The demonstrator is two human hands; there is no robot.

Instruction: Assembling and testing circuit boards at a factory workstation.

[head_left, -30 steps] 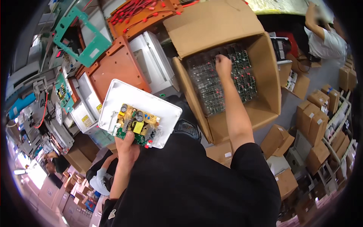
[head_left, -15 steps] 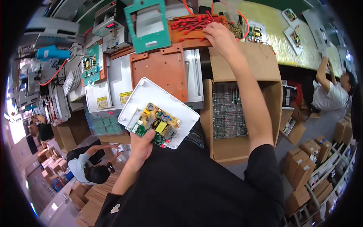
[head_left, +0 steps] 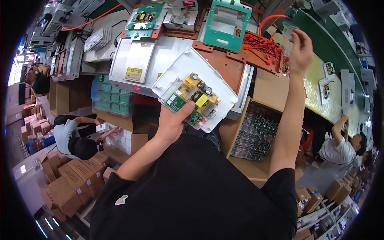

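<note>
My left hand (head_left: 173, 122) holds a white plastic tray (head_left: 195, 89) up in front of me, with my thumb pressed down on its near edge and my fingers under it, so the hand is closed tight on it. A circuit board (head_left: 191, 98) with yellow, green and black parts lies in the tray. I think the tray is light and stiff, but smooth, so it could slip. I think the board is easy to break, with little parts that stick up, so I would hold the tray by its rim and keep it flat. My right hand (head_left: 301, 47) is raised high, away from the tray, and its fingers pinch a small clear thing (head_left: 289, 29); I cannot tell what it is. Below that arm an open brown cardboard box (head_left: 267, 93) holds rows of dark boards (head_left: 256, 132) on edge. A yellow sticker (head_left: 133, 74) shaped like a rectangle sits on the front of a white machine (head_left: 158, 56) behind the tray. Clear packs of green parts (head_left: 111, 97) are stacked under it. Many closed brown boxes (head_left: 76, 176) stand low on my left, near a person (head_left: 74, 138) bending down, and more brown boxes (head_left: 320, 200) lie low on my right.
</note>
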